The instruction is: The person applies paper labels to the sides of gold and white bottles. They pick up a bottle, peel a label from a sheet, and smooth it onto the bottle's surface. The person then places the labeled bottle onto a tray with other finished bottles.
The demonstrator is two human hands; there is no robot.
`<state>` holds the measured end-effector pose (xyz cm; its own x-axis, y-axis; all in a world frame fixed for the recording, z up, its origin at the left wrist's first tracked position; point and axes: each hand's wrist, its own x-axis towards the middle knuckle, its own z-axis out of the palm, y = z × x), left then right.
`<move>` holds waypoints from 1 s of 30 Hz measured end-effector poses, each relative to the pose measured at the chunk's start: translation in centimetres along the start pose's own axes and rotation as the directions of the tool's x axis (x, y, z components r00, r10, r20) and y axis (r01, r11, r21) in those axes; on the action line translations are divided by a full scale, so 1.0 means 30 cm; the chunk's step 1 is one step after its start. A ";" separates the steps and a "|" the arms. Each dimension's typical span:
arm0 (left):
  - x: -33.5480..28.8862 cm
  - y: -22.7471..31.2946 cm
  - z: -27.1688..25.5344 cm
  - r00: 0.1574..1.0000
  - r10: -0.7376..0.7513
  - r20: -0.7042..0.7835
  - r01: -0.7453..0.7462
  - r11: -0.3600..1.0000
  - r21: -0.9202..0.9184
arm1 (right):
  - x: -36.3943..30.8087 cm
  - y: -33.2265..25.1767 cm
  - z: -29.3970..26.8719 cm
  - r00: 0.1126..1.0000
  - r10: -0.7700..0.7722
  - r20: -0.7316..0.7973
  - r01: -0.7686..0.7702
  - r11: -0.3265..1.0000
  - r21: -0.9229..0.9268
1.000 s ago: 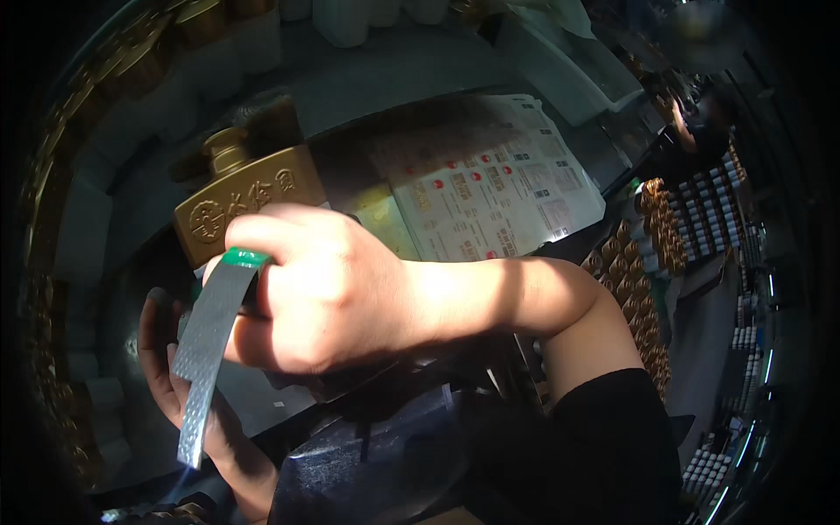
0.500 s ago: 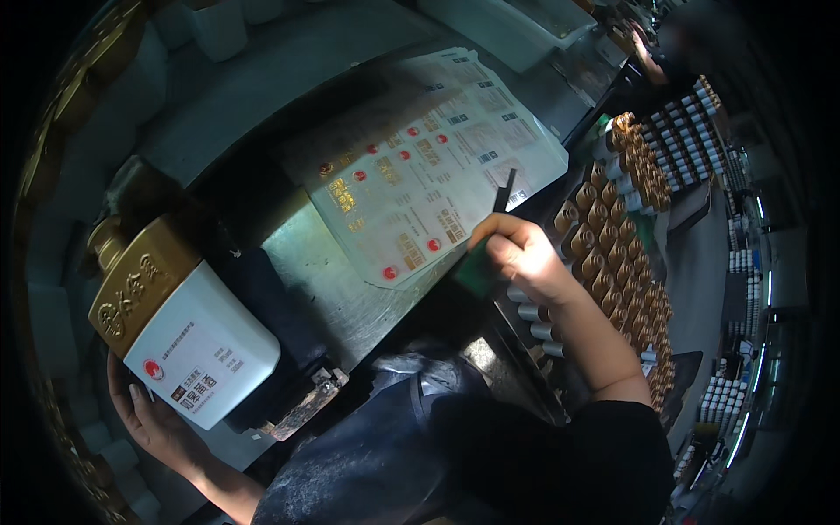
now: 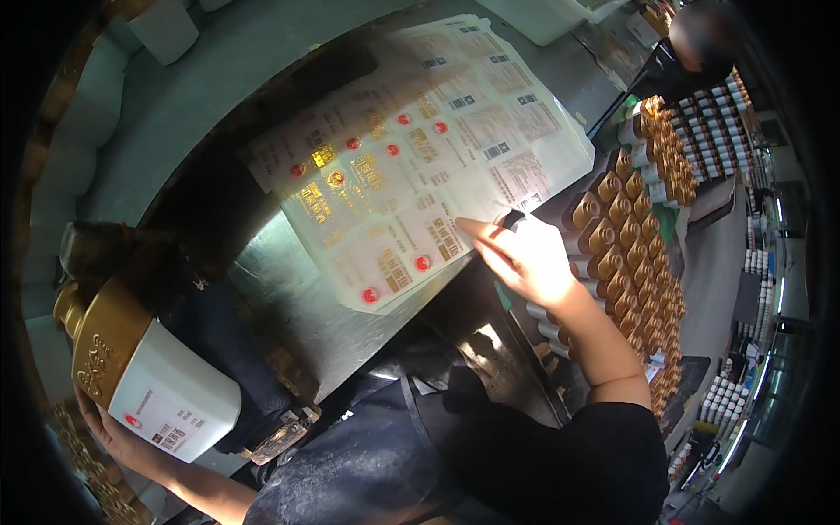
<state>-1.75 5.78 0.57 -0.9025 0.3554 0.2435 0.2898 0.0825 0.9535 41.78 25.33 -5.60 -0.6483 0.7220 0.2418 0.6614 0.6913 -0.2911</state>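
Observation:
At the lower left is a large white bottle [image 3: 179, 376] with a gold shoulder and neck and a small printed decal on its face. It lies tilted against a dark padded block [image 3: 219, 324]. My left hand [image 3: 109, 429] is curled round its outer side, the fingers partly hidden behind it. Over the near edge of a stack of printed decal sheets [image 3: 490, 166], my right hand [image 3: 525, 258] has its thumb and forefinger at the top sheet. Tucked in that hand is a dark thin tool [image 3: 514, 219], and a sliver of green shows below the palm.
The sheets lie on a metal-topped bench [image 3: 289, 280]. Rows of gold-topped bottles [image 3: 621, 254] stand close on the right, with more racks behind. Another person [image 3: 691, 52] is at the far right. White containers [image 3: 166, 31] stand at the upper left.
My right hand has turned, bringing its fingertips to the decal sheet. The dark tool now shows less. With the view's shift, the bottle appears lower and further left, my left hand still on it.

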 end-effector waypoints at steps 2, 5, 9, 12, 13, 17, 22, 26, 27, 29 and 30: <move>0.002 -0.010 -0.007 1.000 -0.006 -0.003 0.006 1.000 -0.005 | 0.011 -0.009 -0.002 0.999 -0.027 -0.018 0.028 0.999 0.021; 0.012 -0.030 -0.030 0.999 0.002 0.041 -0.001 1.000 -0.019 | 0.004 -0.003 -0.001 0.998 -0.002 0.063 0.004 1.000 -0.031; 0.027 -0.041 -0.041 0.997 0.029 0.077 -0.027 0.999 -0.030 | 0.045 0.007 0.020 0.999 -0.023 0.037 0.030 0.980 -0.194; 0.004 -0.018 -0.027 0.995 0.054 0.084 -0.053 0.998 -0.017 | 0.008 0.020 0.015 0.997 0.013 -0.075 -0.026 0.984 -0.177; -0.004 -0.012 -0.026 0.995 0.050 0.084 -0.048 0.998 -0.028 | -0.013 0.011 0.005 0.996 0.044 -0.075 -0.057 0.981 -0.184; -0.019 -0.018 -0.026 0.995 0.059 0.076 -0.060 0.998 0.012 | -0.077 0.001 -0.012 0.977 0.144 -0.158 -0.168 0.975 -0.148; -0.023 0.006 -0.047 0.984 -0.011 0.180 0.046 0.981 -0.191 | -0.100 0.061 0.014 0.963 0.098 -0.252 -0.120 0.990 -0.074; -0.037 0.012 -0.078 0.981 -0.025 0.191 0.078 0.958 -0.275 | -0.103 0.088 0.051 0.956 -0.068 -0.285 0.023 0.987 -0.159; -0.039 0.009 -0.085 0.980 -0.025 0.196 0.079 0.959 -0.272 | -0.098 0.087 0.060 0.958 -0.091 -0.273 0.041 0.982 -0.186; -0.043 0.005 -0.092 0.978 -0.024 0.208 0.080 0.960 -0.268 | -0.088 0.076 0.058 0.983 -0.088 -0.158 0.051 0.973 -0.227; -0.047 0.006 -0.093 0.978 -0.021 0.210 0.077 0.961 -0.266 | -0.075 0.060 0.062 0.983 -0.070 -0.169 0.041 0.985 -0.169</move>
<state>-1.32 2.68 0.90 -0.8214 0.5408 0.1810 0.1239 -0.1405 0.9823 43.73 24.90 -8.37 -0.6200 0.6662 0.4144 0.6883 0.7154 -0.1204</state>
